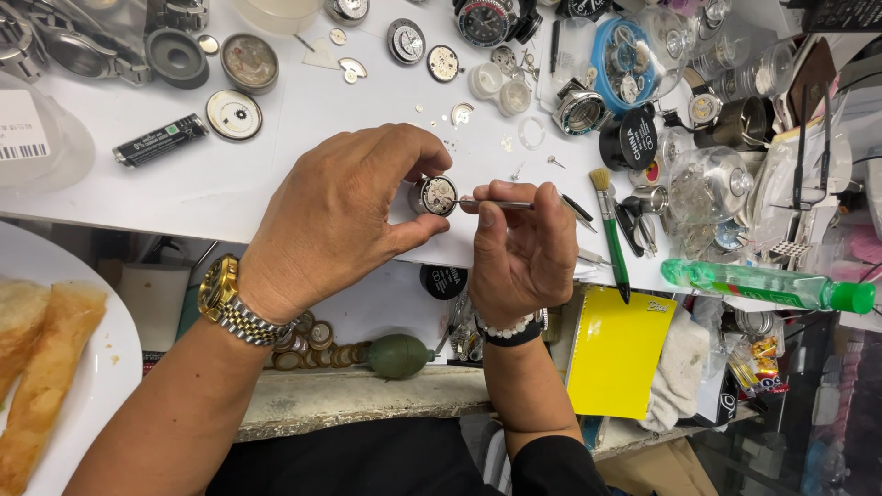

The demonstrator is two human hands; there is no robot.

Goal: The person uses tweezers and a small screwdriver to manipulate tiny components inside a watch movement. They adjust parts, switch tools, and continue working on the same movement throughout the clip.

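My left hand (335, 216) pinches a small round watch movement (435, 195) between thumb and fingers, its metal works facing up. A gold and silver wristwatch (228, 301) sits on that wrist. My right hand (522, 248) grips a thin metal tool (501, 204) whose tip touches the movement's right edge. A bead bracelet and dark band circle the right wrist. Both hands hover over the front edge of the white worktable (184, 179).
Watch cases, dials and small parts litter the table's far side. A black battery (161, 140) lies left. A brush with a green handle (610, 230), a yellow notebook (617, 347) and a green bottle (767, 287) lie right. A plate with flatbread (41, 367) sits lower left.
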